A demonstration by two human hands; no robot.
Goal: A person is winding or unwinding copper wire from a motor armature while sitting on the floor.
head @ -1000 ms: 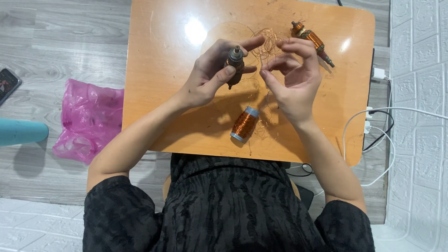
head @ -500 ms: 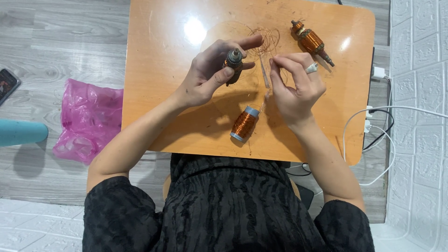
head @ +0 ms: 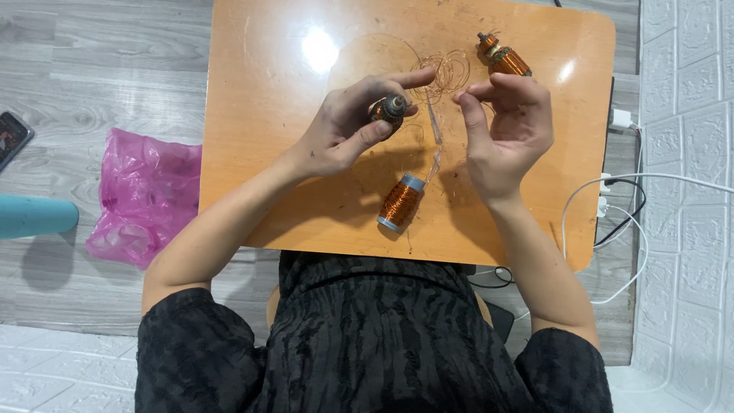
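Over the table's (head: 260, 191) middle, the left hand (head: 344, 130) has its fingers gripping a small motor core (head: 388, 111); the right hand (head: 505, 126) pinches thin copper wire (head: 443, 73) near the far edge

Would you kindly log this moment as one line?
left hand: grips small wound rotor | right hand: pinches thin copper wire | wire spool: lying on table | second rotor: far edge

Grey wood-plank floor (head: 99, 69) beneath a small orange wooden table (head: 275, 183) with rounded corners and a bright glare patch. Right of the table, white brick-pattern wall (head: 688, 115) and white cables (head: 612, 222). Left of the table, crumpled pink plastic bag (head: 145, 195), teal cylinder (head: 34, 216), dark phone (head: 11, 138).
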